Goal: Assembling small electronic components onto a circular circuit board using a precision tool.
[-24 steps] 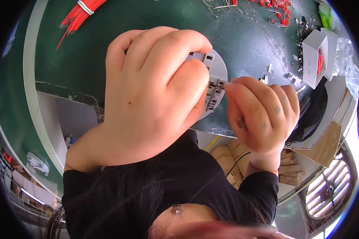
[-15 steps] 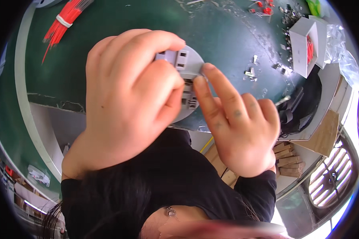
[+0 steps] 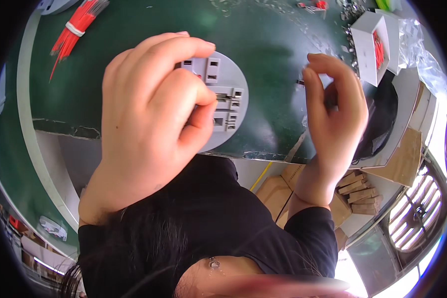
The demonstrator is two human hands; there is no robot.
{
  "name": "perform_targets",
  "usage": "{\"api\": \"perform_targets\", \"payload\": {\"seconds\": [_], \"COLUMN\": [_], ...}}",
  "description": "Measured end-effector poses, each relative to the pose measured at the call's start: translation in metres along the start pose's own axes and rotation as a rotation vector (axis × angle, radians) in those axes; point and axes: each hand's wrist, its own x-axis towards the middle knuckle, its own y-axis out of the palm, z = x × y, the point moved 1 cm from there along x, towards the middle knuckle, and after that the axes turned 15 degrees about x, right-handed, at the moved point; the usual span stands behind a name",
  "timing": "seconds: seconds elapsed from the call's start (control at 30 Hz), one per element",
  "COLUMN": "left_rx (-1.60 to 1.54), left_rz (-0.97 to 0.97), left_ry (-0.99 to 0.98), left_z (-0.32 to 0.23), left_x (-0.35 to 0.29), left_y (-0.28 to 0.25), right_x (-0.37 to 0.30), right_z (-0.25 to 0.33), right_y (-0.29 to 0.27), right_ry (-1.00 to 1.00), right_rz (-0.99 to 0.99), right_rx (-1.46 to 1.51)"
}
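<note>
A round grey plastic piece [image 3: 241, 74] with raised slotted blocks rests by the table's near edge, its left part hidden under my left hand [image 3: 154, 114]. That hand is closed, its curled fingers gripping the piece and its thumb and forefinger over the slots. A thin metal strip [image 3: 222, 98] shows in one slot by the fingertips. To the right, my right hand [image 3: 337, 104] is held in a closed pinch low over the table. Beside its thumb tip is a small metal clip [image 3: 300, 82]; whatever the fingertips hold is hidden.
A bundle of red wires [image 3: 74, 31], tied with a white band, lies at the far left. A white box [image 3: 367, 47] with red pieces inside stands at the far right, near scattered metal parts [image 3: 352, 10] and clear plastic wrap [image 3: 417, 54]. The table's chipped edge [image 3: 263, 158] runs nearest me.
My right hand has left the grey piece and moved right to the small metal clips. My left hand stays over the piece. The whole view has shifted slightly.
</note>
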Motion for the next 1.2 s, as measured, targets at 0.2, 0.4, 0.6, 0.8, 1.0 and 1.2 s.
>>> {"api": "perform_targets", "payload": {"seconds": [0.2, 0.4, 0.6, 0.8, 1.0, 1.2], "left_rx": [-0.038, -0.043, -0.08, -0.105, -0.121, -0.135], "left_rz": [-0.033, -0.041, -0.059, -0.049, -0.042, -0.056], "left_ry": [0.004, 0.006, 0.008, 0.021, 0.037, 0.049], "left_z": [0.004, 0.006, 0.007, 0.009, 0.012, 0.014], "left_x": [-0.005, -0.002, 0.002, 0.006, 0.007, 0.008], "left_y": [0.006, 0.011, 0.016, 0.018, 0.018, 0.018], "right_x": [-0.025, -0.032, -0.036, -0.034, -0.036, -0.037], "right_z": [0.016, 0.013, 0.022, 0.02, 0.02, 0.02], "right_y": [0.03, 0.039, 0.041, 0.043, 0.045, 0.05], "right_ry": [-0.23, -0.244, -0.015, 0.031, 0.055, 0.049], "right_rz": [0.063, 0.07, -0.017, -0.032, 0.002, -0.039], "right_rx": [0.335, 0.257, 0.401, 0.402, 0.371, 0.398]}}
